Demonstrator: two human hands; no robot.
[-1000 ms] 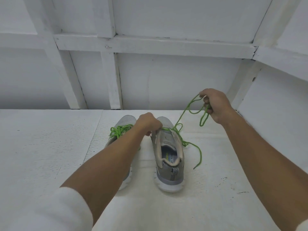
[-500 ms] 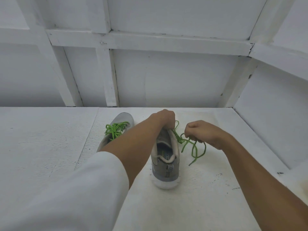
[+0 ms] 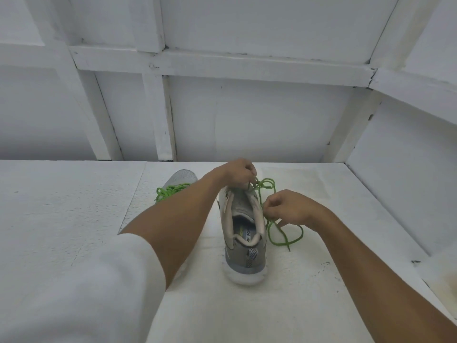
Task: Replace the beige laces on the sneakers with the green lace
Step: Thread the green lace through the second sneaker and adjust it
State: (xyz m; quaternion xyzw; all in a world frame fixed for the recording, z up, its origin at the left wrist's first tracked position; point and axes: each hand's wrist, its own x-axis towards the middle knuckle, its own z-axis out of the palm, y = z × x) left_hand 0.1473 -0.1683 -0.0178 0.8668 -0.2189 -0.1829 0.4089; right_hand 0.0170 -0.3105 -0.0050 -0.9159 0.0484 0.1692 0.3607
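- The left grip was curled on the front of the near sneaker, which stood on the bench; if it slackened, a tug could tip the shoe.
- The right grip pinched the green lace just beside the collar; loose loops lay below and could knot when drawn.
- Pulling unevenly might leave the ends mismatched against the far sneaker, already green-laced.

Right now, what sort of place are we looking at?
Probably a painted work booth or staging alcove, not a home. A rough white tabletop, white panel walls braced with painted framing on two sides, and a grey sneaker with loose green lace on it.
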